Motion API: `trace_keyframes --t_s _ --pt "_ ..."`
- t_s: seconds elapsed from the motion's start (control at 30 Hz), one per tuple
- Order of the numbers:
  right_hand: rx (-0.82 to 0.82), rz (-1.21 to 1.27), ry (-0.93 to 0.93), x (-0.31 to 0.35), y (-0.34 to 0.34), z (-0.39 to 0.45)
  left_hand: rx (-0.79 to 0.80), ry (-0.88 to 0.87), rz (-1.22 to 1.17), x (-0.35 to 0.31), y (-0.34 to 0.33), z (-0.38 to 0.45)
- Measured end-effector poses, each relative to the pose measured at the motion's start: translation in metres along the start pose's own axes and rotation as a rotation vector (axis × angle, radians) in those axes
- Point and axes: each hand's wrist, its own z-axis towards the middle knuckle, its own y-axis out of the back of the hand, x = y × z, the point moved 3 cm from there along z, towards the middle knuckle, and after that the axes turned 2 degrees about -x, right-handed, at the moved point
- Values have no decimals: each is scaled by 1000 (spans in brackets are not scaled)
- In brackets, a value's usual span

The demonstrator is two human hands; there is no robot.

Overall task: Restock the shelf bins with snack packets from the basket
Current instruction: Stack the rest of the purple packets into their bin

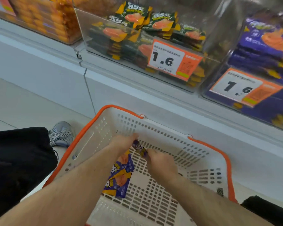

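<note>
Both hands are inside the basket [207, 150]. A purple packet [140, 148] is pinched between left hand [124, 141] and right hand [162, 162], at their fingertips. More purple packets [121, 175] lie under the left forearm, long axis toward the wrist; the left hand is nearer them.

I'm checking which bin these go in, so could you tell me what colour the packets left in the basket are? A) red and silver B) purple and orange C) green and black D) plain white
B: the packets lying on the floor of the basket are purple with orange, like those in the right-hand bin.
</note>
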Motion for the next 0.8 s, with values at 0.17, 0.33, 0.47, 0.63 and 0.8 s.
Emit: trace_keyframes --t_s 0.17,0.33,0.47,0.63,0.8 --pt "-148 132 -52 10 61 -3 197 -80 -154 -18 -29 -43" --pt "-273 219 189 32 120 -18 134 -211 -524 -39 -30 -75" --pt "-462 330 200 15 172 -34 239 -353 -664 -63 -12 -102" --pt "-606 512 -17 -14 233 -42 375 -540 -671 -103 -6 -142" --pt "-485 1093 -242 -27 264 -49 449 -614 -532 -144 -23 -172"
